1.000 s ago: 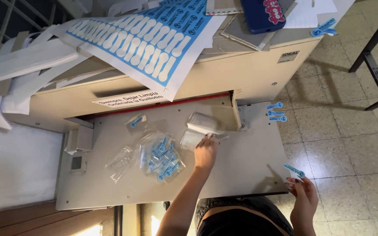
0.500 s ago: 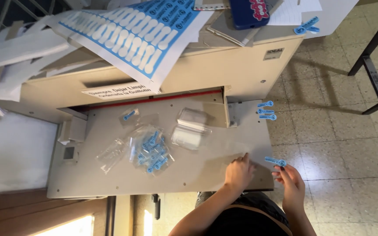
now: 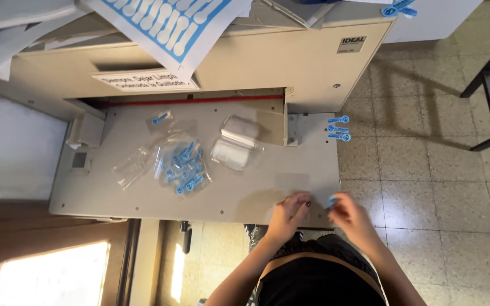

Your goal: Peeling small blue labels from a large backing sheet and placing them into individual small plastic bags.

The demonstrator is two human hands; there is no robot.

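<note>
Left hand (image 3: 291, 211): resting at the near right edge of the beige machine table (image 3: 114, 195), fingers curled together, fingertips pinching a small clear bag (image 3: 291, 182) lying flat there; hard to tell how firm the pinch is.
Right hand (image 3: 348, 214): hovering just past the table's right corner, fingers pressed together, pinching a small blue tag (image 3: 331, 200) between thumb and fingertips.
Small blue tag: sitting at the right hand's fingertips, close beside the left hand, above the table's near right corner.
Bag of blue tags (image 3: 181, 168): lying mid-table, well apart from both hands.
Empty clear bags (image 3: 131, 167): lying just left of the filled bag.
Stack of clear bags (image 3: 237, 143): lying near the cutter's opening, right of the filled bag.
Single bagged tag (image 3: 161, 119): lying near the red line at the back.
Three loose blue tags (image 3: 338, 128): lying in a row at the table's far right edge.
Printed sheet of blue shapes (image 3: 171, 22): hanging over the machine's top.
Tiled floor (image 3: 426, 187): showing to the right.
</note>
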